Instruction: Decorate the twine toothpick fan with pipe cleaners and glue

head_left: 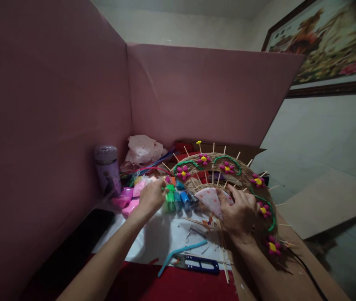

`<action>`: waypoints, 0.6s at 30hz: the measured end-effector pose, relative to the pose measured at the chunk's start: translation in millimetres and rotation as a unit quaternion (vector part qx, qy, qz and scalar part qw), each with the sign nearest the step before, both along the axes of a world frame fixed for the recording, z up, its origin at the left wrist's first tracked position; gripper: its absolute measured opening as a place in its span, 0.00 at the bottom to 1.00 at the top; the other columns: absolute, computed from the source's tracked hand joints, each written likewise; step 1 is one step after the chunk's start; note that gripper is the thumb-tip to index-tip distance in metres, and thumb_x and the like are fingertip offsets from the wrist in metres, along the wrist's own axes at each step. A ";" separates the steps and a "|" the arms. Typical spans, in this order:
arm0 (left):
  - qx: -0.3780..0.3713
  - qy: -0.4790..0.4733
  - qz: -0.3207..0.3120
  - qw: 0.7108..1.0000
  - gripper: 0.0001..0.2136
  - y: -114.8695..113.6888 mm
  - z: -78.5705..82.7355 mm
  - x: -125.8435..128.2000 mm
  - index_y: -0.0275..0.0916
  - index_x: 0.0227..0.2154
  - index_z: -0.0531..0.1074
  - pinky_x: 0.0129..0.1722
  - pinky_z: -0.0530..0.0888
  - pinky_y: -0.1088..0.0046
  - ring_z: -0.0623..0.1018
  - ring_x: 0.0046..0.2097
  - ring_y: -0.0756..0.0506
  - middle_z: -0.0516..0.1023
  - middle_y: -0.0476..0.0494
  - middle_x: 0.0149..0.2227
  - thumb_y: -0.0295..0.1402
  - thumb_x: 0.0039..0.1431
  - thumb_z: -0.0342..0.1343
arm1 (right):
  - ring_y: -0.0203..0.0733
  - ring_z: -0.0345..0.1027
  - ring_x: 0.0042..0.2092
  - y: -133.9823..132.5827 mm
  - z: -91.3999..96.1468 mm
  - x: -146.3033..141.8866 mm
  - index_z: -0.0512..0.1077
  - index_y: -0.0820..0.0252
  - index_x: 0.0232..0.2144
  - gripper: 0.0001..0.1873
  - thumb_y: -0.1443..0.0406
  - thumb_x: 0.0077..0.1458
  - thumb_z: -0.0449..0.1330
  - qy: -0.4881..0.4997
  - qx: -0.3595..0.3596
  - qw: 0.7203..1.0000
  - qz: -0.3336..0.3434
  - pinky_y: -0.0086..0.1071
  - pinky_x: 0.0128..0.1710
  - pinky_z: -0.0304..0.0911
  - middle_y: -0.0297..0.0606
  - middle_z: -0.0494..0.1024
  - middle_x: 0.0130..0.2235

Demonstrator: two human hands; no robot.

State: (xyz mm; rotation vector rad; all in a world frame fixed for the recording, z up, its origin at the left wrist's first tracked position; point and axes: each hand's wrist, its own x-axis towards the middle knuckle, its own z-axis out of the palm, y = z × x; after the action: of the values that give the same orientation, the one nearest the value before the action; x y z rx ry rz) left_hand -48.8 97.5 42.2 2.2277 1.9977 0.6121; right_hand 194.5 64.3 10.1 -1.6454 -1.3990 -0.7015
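A round woven twine ring [243, 175] with wooden skewers sticking out stands tilted on the table, dressed with pink and yellow clay flowers [227, 167] and green clay vines. My right hand [239, 215] is closed on the ring's inner rim, holding it up next to a pink dotted paper piece [209, 199]. My left hand [151, 197] is closed in a pinch over the packets of coloured clay [178, 198]; a small green bit shows at its fingertips.
Pink board walls [197, 92] enclose the table's left and back. A purple bottle [107, 169] stands at the left. Blue thread snips [197, 263], a light-blue pipe cleaner [181, 253] and loose skewers lie on white paper [165, 238]. A framed picture [328, 46] hangs at the upper right.
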 end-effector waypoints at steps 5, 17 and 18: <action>0.111 0.112 0.140 0.978 0.13 31.6 -23.8 -24.7 0.40 0.43 0.69 0.41 0.63 0.59 0.65 0.47 0.34 0.70 0.36 0.46 0.36 0.57 0.47 | 0.50 0.61 0.39 -0.7 0.4 -0.7 0.74 0.64 0.40 0.29 0.47 0.56 0.47 -0.010 0.002 1.000 0.003 0.39 0.41 0.50 0.44 0.77 0.34; 0.119 0.123 -0.011 0.985 0.15 23.0 -44.7 6.0 0.42 0.44 0.69 0.43 0.61 0.59 0.66 0.48 0.38 0.71 0.38 0.45 0.26 0.57 0.44 | 0.50 0.62 0.39 -1.4 -2.8 -4.4 0.75 0.65 0.38 0.32 0.45 0.56 0.44 -0.028 -0.001 1.000 0.011 0.39 0.40 0.51 0.45 0.78 0.34; 0.125 0.121 -0.024 0.984 0.15 21.1 -45.6 7.5 0.42 0.45 0.69 0.43 0.61 0.59 0.67 0.47 0.39 0.71 0.38 0.46 0.26 0.57 0.44 | 0.50 0.62 0.39 -1.3 -3.4 -4.4 0.75 0.64 0.38 0.33 0.45 0.56 0.44 -0.028 -0.004 1.000 0.011 0.39 0.41 0.51 0.45 0.78 0.34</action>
State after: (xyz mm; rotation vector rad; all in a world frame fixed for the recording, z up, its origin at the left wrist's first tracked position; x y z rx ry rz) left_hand -41.3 118.7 -3.4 2.6036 2.0693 0.6466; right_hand 190.0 63.1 6.7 -1.6256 -1.4587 -0.7354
